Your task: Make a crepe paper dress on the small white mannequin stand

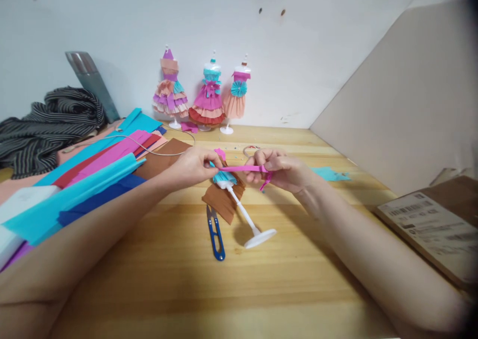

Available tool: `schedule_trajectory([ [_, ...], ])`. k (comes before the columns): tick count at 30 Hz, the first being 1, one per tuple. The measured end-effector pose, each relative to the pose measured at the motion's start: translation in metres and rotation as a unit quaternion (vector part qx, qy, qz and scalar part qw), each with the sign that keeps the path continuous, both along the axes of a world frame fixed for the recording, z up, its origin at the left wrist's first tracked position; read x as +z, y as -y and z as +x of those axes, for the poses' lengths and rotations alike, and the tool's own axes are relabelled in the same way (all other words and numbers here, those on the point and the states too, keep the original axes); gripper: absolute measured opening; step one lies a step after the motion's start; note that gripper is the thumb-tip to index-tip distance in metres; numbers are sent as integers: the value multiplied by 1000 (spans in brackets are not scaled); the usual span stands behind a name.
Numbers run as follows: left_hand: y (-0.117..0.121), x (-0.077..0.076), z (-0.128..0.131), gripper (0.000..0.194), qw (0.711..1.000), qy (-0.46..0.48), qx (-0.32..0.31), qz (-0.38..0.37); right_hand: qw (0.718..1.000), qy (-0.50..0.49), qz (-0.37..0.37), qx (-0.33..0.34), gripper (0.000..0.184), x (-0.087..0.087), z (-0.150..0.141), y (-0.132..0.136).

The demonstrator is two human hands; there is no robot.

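A narrow magenta crepe paper strip (241,169) is stretched level between my two hands. My left hand (196,165) pinches its left end between thumb and fingertips. At the other end, my right hand (278,169) has its fingers closed on the strip, and a loose tail hangs below. Under the strip lies a small white mannequin stand (242,209), tipped over, with turquoise paper (227,177) around its body. Brown crepe paper (223,199) is spread beneath it. Blue thread snips (215,234) rest on the table just in front.
Three dressed mini mannequins (208,95) stand by the wall. Folded crepe paper sheets (100,169), a striped cloth (56,125) and a bottle (91,85) are at left. A turquoise scrap (330,173) and a labelled cardboard box (433,224) are at right.
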State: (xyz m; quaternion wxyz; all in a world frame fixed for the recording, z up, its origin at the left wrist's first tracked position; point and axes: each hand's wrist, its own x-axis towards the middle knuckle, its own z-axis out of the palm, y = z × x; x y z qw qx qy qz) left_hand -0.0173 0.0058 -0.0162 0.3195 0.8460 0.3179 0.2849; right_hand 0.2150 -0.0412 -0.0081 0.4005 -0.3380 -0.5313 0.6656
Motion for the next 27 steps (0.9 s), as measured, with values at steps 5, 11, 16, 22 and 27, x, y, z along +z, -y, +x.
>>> schedule_trajectory([
  [5, 16, 24, 1, 19, 990, -76, 45, 114, 999, 37, 30, -12, 9, 5, -1, 3],
  [11, 33, 42, 0, 16, 992, -53, 110, -21, 993, 90, 58, -42, 7, 7, 3, 3],
  [16, 32, 38, 0, 10, 995, -29, 68, -64, 991, 111, 49, -53, 6, 9, 2, 4],
  [22, 28, 34, 2, 11, 989, -9, 32, -145, 991, 113, 46, -52, 7, 8, 1, 4],
  [27, 25, 30, 3, 9, 981, 36, 13, -191, 990, 126, 48, -49, 6, 5, 3, 2],
])
